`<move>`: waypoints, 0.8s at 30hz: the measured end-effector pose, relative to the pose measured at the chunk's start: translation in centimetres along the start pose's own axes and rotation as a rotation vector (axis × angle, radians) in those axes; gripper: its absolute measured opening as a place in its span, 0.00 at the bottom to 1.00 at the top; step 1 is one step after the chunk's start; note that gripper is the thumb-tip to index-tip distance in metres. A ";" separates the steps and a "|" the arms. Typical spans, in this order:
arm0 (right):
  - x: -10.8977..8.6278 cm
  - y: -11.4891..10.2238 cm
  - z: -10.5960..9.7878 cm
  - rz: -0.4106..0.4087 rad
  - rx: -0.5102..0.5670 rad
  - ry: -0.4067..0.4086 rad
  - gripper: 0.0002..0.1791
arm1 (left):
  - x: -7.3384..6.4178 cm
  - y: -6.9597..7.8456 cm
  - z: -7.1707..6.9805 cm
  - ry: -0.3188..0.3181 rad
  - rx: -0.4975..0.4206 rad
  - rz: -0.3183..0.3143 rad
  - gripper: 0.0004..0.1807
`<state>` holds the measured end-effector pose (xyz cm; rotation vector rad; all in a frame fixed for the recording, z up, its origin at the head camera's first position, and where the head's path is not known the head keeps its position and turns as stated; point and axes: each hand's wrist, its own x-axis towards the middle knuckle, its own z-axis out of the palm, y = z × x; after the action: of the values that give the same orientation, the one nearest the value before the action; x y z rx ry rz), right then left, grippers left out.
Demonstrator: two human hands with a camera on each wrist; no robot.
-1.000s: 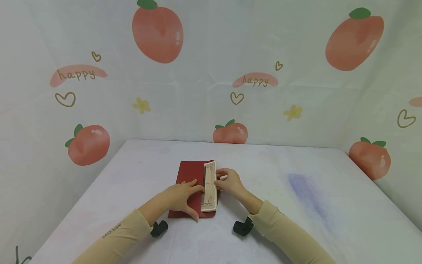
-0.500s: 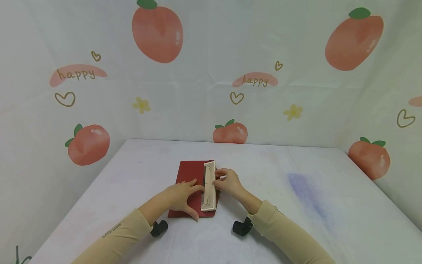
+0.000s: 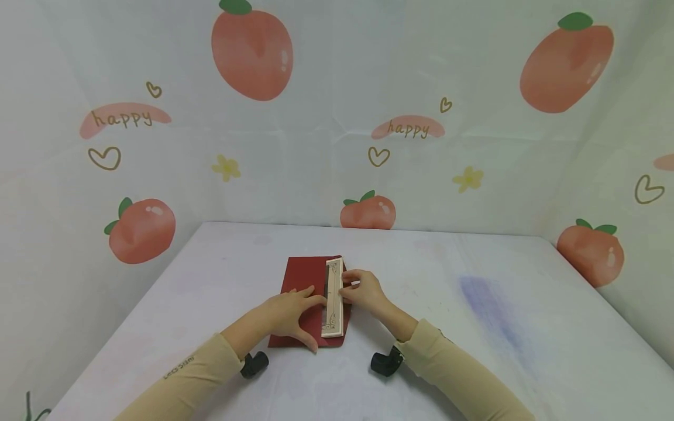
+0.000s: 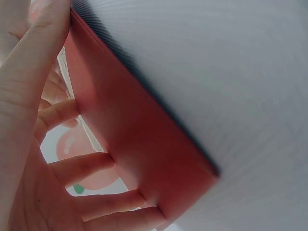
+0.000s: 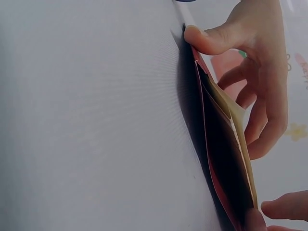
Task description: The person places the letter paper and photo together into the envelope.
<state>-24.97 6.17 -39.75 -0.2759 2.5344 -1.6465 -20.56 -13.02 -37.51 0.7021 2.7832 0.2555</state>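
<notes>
A red paper envelope (image 3: 305, 272) lies flat on the table, its opening toward the right. From that opening juts a narrow strip of cream printed paper (image 3: 334, 304) with ornate corner scrolls; the rest of it is hidden inside. My left hand (image 3: 286, 310) rests spread on the envelope, fingertips at its opening edge. In the left wrist view its fingers (image 4: 82, 168) reach across to the red edge. My right hand (image 3: 365, 290) pinches the right edge of the cream paper. The right wrist view shows a dark gap inside the envelope (image 5: 208, 144), beside the right fingertips (image 5: 284, 206).
A white table (image 3: 447, 362) carries a purple smudge (image 3: 489, 310) on the right. Black wrist-camera pieces hang under both wrists, one on the left (image 3: 255, 365) and one on the right (image 3: 387, 362). A white curtain (image 3: 326, 82) printed with peaches stands behind.
My right hand has shifted slightly left, and the cream paper has slid a little further left into the envelope, so its visible strip is narrower. The left hand has stayed in place.
</notes>
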 end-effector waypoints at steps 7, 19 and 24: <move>0.1 0.2 0.1 -0.007 0.033 -0.011 0.20 | 0.0 0.0 0.0 -0.001 -0.002 -0.001 0.47; 0.0 0.0 0.3 0.006 0.045 -0.027 0.20 | 0.0 0.0 0.0 0.003 -0.006 -0.001 0.47; 0.0 -0.1 0.4 0.009 0.052 -0.037 0.20 | 0.0 0.0 0.0 0.001 -0.005 -0.007 0.47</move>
<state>-24.91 5.79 -39.80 -0.2869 2.4583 -1.6858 -20.54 -13.03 -37.52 0.6905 2.7849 0.2615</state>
